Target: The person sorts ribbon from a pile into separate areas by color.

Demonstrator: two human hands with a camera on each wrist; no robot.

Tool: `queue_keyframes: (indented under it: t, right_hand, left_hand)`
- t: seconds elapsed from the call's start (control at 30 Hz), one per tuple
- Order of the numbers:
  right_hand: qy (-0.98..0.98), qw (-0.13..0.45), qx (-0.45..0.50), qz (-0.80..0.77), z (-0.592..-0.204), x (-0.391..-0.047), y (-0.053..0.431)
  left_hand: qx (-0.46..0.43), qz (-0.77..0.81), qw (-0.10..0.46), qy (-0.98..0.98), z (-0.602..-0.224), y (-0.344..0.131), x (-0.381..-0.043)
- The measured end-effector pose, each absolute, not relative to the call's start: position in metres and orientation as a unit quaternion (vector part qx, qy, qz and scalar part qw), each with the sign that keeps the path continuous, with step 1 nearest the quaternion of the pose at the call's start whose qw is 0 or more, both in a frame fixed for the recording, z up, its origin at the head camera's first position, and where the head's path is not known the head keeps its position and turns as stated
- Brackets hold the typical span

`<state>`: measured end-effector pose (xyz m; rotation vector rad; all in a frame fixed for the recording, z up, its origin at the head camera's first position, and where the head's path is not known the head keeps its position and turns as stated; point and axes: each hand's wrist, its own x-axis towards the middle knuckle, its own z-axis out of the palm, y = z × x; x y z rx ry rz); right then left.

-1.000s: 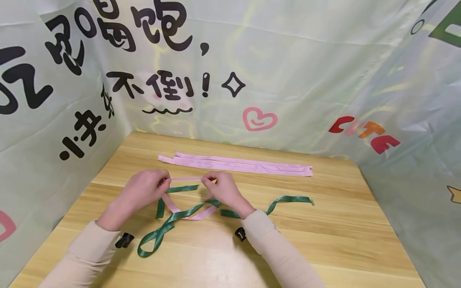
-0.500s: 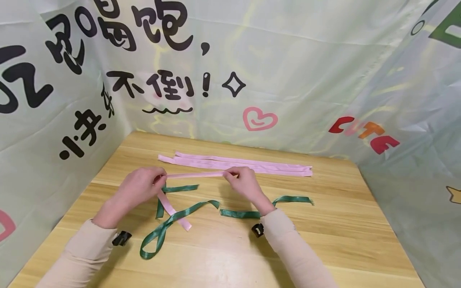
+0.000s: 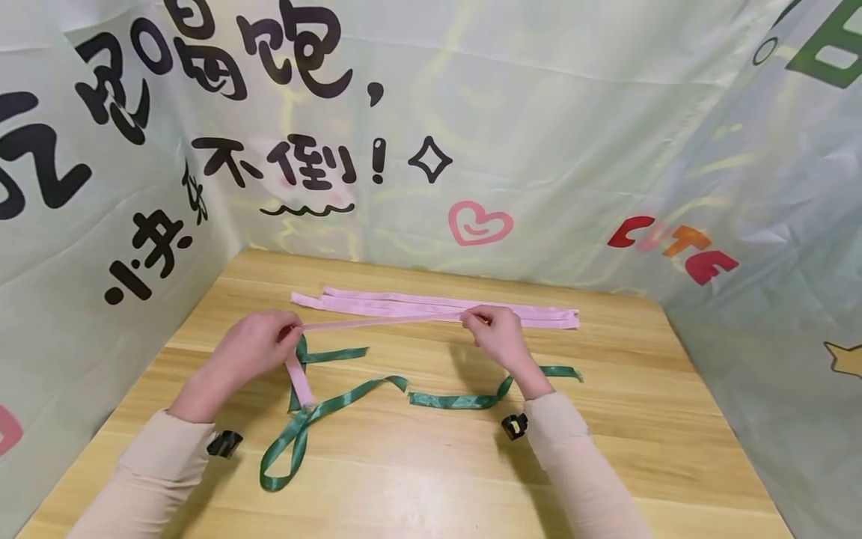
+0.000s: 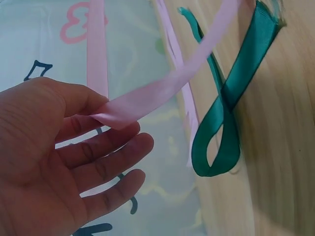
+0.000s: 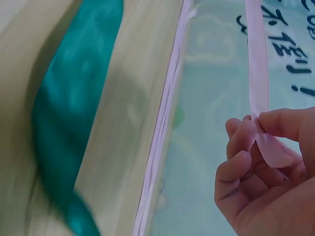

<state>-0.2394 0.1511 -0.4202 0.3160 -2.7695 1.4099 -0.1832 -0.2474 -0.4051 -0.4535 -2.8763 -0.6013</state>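
Note:
A pink ribbon (image 3: pixel 384 322) is stretched in the air between both hands. My left hand (image 3: pixel 256 344) pinches it between thumb and forefinger, the other fingers loosely spread in the left wrist view. From that pinch a tail of the ribbon (image 3: pixel 299 382) hangs down toward the table. At the other end, my right hand (image 3: pixel 501 337) pinches the ribbon near its tip, and a short end (image 5: pixel 273 152) shows inside the palm. Below the hands lie a looped green ribbon (image 3: pixel 283 457), a short green piece (image 3: pixel 337 355) and another green ribbon (image 3: pixel 451 402) under the right wrist.
Several pink ribbons (image 3: pixel 404 303) lie side by side along the back of the wooden table (image 3: pixel 417 479). Printed cloth walls (image 3: pixel 572 150) stand behind and at both sides of the table. Small black devices (image 3: pixel 515 426) sit at the wrists.
My right hand has moved right and slightly away, drawing the pink ribbon out longer between the hands. The tail below my left hand has become shorter. The left hand has shifted slightly left.

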Motion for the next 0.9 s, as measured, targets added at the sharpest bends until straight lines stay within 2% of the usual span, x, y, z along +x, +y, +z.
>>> queue_keyframes:
  t: [0.53,0.9]
  right_hand:
    - [-0.905,0.040,0.030,0.422,-0.430,-0.243,0.224]
    - [-0.916,0.042,-0.018,0.398,-0.429,-0.241,0.258]
  left_hand:
    - [-0.132,-0.236,0.039,-0.962,-0.413,-0.259,-0.202]
    - [-0.115,-0.255,0.007,-0.960,-0.422,-0.254,-0.221]
